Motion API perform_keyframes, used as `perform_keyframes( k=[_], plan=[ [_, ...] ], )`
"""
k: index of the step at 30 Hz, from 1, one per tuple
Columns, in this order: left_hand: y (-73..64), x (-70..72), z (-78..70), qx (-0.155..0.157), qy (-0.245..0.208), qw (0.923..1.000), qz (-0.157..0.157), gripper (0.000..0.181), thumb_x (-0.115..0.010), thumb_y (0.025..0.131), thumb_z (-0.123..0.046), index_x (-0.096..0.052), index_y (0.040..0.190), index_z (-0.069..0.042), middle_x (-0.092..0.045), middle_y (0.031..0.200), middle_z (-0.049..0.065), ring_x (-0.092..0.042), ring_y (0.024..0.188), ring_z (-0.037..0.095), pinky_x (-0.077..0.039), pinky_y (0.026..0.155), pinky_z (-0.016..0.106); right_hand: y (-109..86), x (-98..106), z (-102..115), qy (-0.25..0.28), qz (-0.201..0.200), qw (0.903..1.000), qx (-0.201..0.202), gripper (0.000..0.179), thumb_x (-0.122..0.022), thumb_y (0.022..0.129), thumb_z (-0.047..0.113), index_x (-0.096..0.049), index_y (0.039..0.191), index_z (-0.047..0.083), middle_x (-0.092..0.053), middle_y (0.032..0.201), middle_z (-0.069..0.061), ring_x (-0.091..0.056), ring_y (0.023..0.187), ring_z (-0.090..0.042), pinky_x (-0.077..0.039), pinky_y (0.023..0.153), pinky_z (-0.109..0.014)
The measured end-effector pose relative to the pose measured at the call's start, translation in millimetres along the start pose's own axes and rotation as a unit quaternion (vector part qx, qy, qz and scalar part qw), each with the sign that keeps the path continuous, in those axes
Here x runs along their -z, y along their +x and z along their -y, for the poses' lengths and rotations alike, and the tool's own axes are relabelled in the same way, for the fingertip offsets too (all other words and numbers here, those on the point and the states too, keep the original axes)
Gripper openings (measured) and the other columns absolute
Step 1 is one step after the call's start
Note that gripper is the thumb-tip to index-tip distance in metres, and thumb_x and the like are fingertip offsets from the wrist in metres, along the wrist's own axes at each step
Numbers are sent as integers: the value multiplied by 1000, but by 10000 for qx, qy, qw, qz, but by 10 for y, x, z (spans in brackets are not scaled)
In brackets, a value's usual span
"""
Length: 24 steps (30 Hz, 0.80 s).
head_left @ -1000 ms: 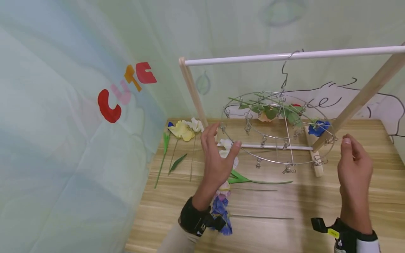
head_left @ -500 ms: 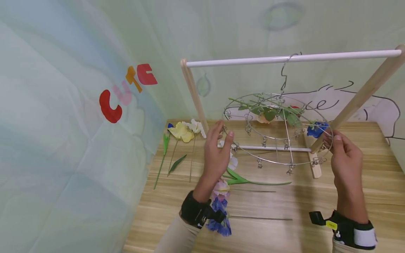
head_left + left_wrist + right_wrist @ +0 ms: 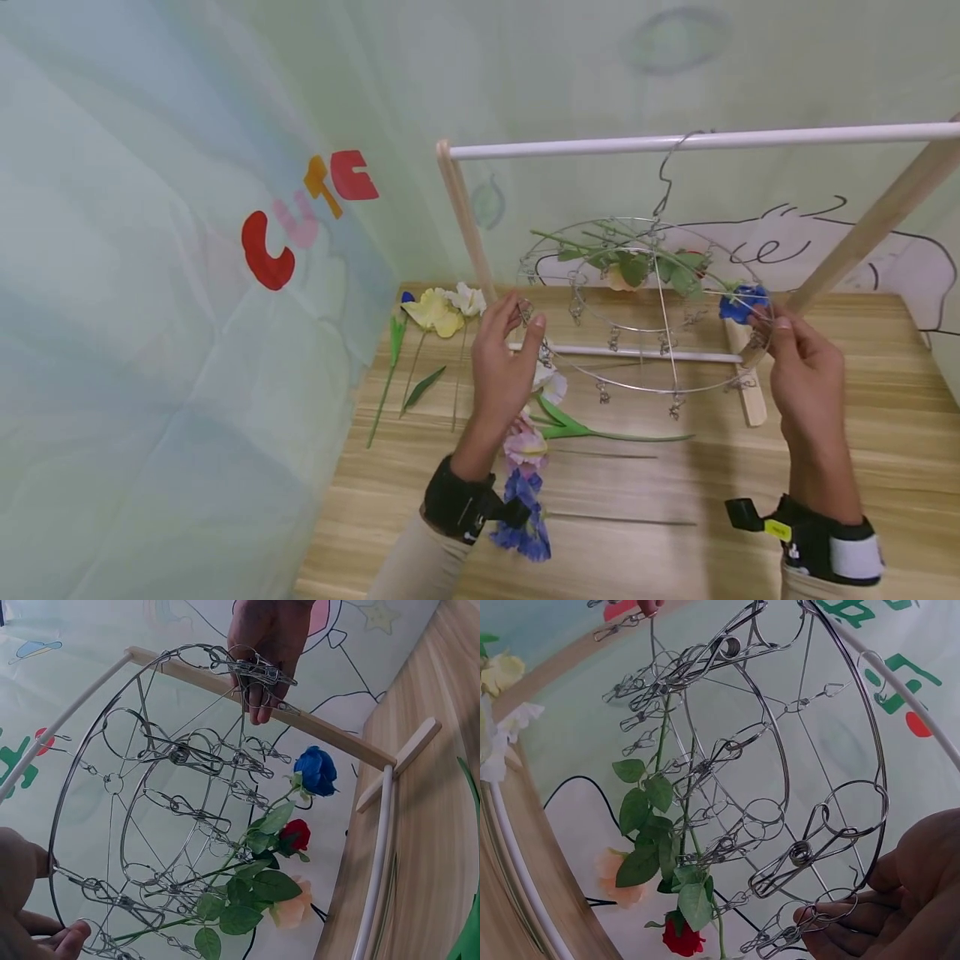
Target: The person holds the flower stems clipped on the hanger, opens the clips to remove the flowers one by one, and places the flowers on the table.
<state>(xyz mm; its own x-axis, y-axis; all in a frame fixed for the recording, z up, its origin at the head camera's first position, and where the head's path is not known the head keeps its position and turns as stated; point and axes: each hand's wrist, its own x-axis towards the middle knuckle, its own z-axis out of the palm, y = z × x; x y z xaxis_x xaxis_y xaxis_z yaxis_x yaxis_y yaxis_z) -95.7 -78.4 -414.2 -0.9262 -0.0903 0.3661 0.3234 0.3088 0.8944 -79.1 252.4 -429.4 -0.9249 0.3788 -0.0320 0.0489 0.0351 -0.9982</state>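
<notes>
A round wire clip hanger point(image 3: 800, 853) hangs by its hook from the white bar point(image 3: 555, 148) of a wooden-sided rack. My left hand point(image 3: 502, 362) holds the left side of its outer ring between thumb and fingers. On the opposite side, my right hand point(image 3: 808, 383) pinches the ring beside a clip. A blue rose point(image 3: 315, 771), a red rose point(image 3: 295, 835) and a peach rose point(image 3: 291, 906) hang at the hanger's far side with their green stems among the clips. Exactly which clips grip the stems is hard to see.
Artificial flowers lie on the wooden table point(image 3: 600, 550): a yellow bloom point(image 3: 435, 312) and a white one point(image 3: 468, 298) at the back left, a pink one point(image 3: 527, 448) and a blue one point(image 3: 522, 517) nearer the front. The rack's lower bar point(image 3: 637, 353) runs behind the hanger.
My right hand has moved left from beside the hanger and taken hold of its ring. My left hand has closed in on the other side. The hanger has shifted slightly left.
</notes>
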Motion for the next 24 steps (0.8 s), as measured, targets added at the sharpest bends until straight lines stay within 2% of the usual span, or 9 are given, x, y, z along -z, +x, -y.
perform_keyframes(
  k=[4, 7, 13, 17, 20, 24],
  plan=[
    [1, 72, 12, -11, 79, 9998, -199, 56, -68, 105, -23, -52, 150, 7, -56, 148, 20, -60, 136, 30, -48, 116, 38, -22, -77, 0, -424, 147, 9990, 46, 54, -44, 114, 34, -45, 158, 2, -64, 149, -1, -63, 128, 4, -43, 108, -9],
    [3, 124, 28, -38, 164, 9994, -319, 55, -68, 105, -22, -53, 150, 7, -56, 149, 19, -60, 136, 29, -48, 116, 37, -40, -130, -8, -420, 243, 9988, 49, 54, -46, 114, 35, -46, 158, 4, -64, 149, -2, -61, 133, 1, -41, 109, -9],
    [9, 177, 60, 75, 85, 9992, -393, 57, -69, 105, -23, -51, 153, 3, -56, 150, 16, -60, 137, 27, -47, 116, 37, -81, -172, -28, -363, 507, 9980, 112, 57, -46, 114, 35, -42, 160, 2, -59, 153, -9, -63, 127, 5, -43, 108, -11],
    [11, 180, 63, 112, 44, 9992, -369, 58, -69, 105, -24, -51, 154, 2, -56, 151, 16, -59, 138, 26, -46, 117, 37, -101, -165, -31, -430, 500, 9978, 91, 57, -45, 114, 36, -42, 160, 3, -63, 150, -5, -64, 124, 7, -43, 108, -10],
    [15, 185, 66, 84, 52, 9993, -347, 58, -68, 105, -25, -50, 154, 2, -55, 152, 16, -58, 139, 26, -46, 118, 37, -115, -163, -33, 58, 506, 9987, 18, 58, -49, 113, 34, -42, 160, 1, -73, 137, 2, -67, 118, 7, -45, 104, -9],
    [21, 190, 78, 63, 129, 9996, -257, 58, -66, 107, -27, -49, 155, 0, -51, 156, 15, -56, 140, 26, -45, 118, 38, -136, -172, -25, 843, 348, 9958, -34, 58, -57, 110, 27, -45, 157, -5, -79, 110, 15, -73, 102, 5, -51, 92, -8]
  ],
)
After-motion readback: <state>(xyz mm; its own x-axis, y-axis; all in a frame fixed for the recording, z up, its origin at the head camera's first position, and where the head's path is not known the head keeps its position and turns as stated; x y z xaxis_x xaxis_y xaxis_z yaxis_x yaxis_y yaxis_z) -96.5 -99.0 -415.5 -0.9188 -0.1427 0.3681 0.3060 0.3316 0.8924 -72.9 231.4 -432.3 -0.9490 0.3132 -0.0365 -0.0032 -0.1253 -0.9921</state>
